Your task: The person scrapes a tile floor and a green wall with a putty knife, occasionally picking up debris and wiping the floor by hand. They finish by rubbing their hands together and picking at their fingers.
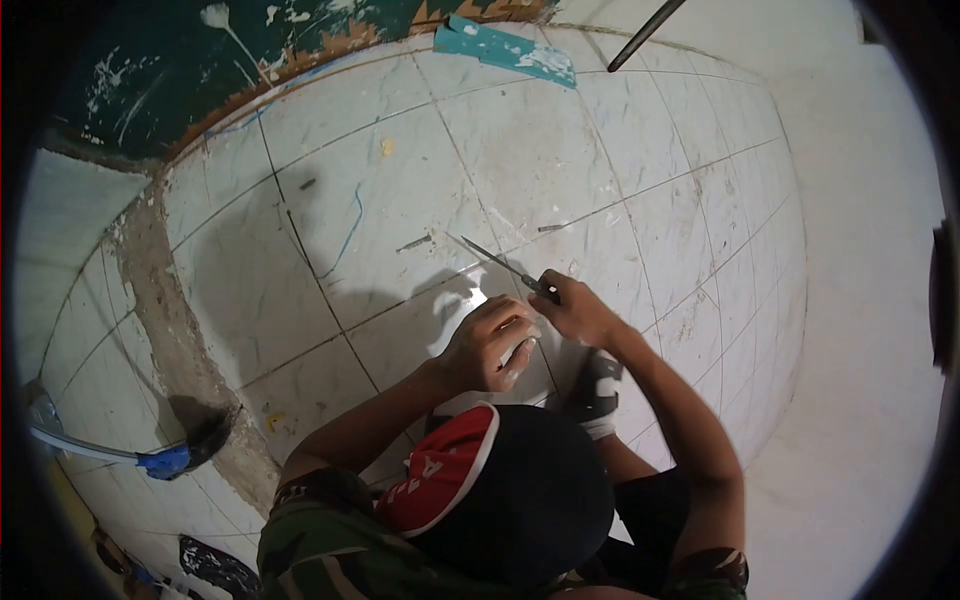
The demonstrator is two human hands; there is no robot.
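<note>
My right hand [578,308] is closed around the dark handle of what looks like a pair of scissors [505,262], their thin blades pointing up and left over the floor. Just left of it, my left hand [490,345] is curled, with thumb and fingertips drawn toward each other. Something whitish shows at its fingertips, too small to name. Close to the left hand's knuckles, a bright white patch [476,297] shows against the floor. Small dark scraps [413,243] lie beyond the blade tips, and a thin blue strand [352,235] lies farther left.
A teal strip [505,50] with white smears lies at the far edge of the tiled floor [520,130]. Near it stands a dark rod [645,35]. A red-and-black cap [530,490] fills the lower foreground. At lower left are a blue-wrapped item [165,461] and a black bag [215,568].
</note>
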